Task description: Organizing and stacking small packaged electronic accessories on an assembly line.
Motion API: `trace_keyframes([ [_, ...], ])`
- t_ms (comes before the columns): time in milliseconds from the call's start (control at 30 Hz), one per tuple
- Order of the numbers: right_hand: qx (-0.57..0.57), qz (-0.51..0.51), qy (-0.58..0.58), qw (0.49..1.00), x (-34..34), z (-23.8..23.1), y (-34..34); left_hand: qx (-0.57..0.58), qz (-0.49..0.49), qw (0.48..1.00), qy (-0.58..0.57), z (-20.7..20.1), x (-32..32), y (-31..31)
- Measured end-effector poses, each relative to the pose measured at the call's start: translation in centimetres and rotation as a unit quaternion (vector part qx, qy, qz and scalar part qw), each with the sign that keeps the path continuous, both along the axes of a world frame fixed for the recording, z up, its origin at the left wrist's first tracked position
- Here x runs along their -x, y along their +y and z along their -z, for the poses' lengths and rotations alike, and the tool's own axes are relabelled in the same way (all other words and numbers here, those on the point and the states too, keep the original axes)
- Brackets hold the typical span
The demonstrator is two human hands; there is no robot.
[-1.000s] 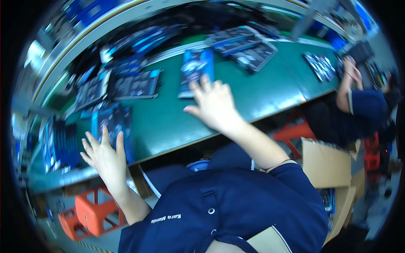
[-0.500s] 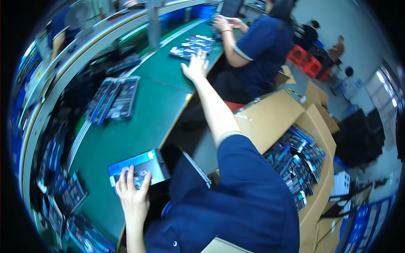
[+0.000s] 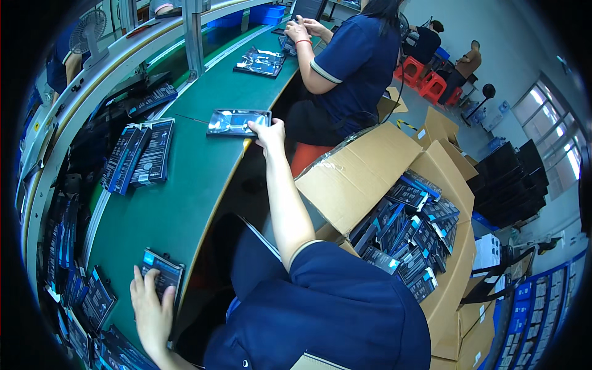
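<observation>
My right hand (image 3: 271, 134) pinches the near right corner of a flat dark package with a shiny clear face (image 3: 231, 122). This package lies at the edge of the green worktable (image 3: 191, 179). At the lower left, my left hand (image 3: 153, 311) is open, its fingers spread over another flat dark box (image 3: 163, 271) with a blue corner, by the near table edge. Part of that box is hidden under the fingers. Farther along the table, shiny clear-faced packages (image 3: 260, 61) lie near a co-worker.
Several dark boxes (image 3: 145, 151) lie stacked at the table's left side, with more along the rack (image 3: 98, 299). To my right stands an open carton (image 3: 364, 176) filled with similar boxes. A co-worker (image 3: 354, 61) sits at the far table, handling a dark item.
My right hand has drawn back toward me from the far packages and now holds one. My left hand moved down and left; the box under it now shows a dark printed face.
</observation>
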State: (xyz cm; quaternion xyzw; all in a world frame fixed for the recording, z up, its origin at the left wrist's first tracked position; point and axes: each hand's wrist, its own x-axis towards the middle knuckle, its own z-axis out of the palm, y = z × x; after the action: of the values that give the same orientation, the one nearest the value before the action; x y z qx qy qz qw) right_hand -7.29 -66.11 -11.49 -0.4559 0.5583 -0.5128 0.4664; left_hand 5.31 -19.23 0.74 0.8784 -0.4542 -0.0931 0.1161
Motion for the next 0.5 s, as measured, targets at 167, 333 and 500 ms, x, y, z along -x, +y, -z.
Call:
trace_keyframes([
  [167, 0.298, -0.024, 0.079, 0.951, -0.1, -6.8, 10.6, 0.113, -0.004, 0.991, -0.069, 1.8, 0.4, -0.6],
  [333, 0.149, -0.461, -0.244, 0.840, -2.5, -11.5, 20.5, 0.193, -0.069, 0.978, -0.037, -0.8, 1.1, -1.4],
  [500, -0.035, -0.543, -0.313, 0.779, -3.9, -10.3, 22.0, 0.416, -0.043, 0.909, 0.011, -0.9, 0.1, 1.5],
])
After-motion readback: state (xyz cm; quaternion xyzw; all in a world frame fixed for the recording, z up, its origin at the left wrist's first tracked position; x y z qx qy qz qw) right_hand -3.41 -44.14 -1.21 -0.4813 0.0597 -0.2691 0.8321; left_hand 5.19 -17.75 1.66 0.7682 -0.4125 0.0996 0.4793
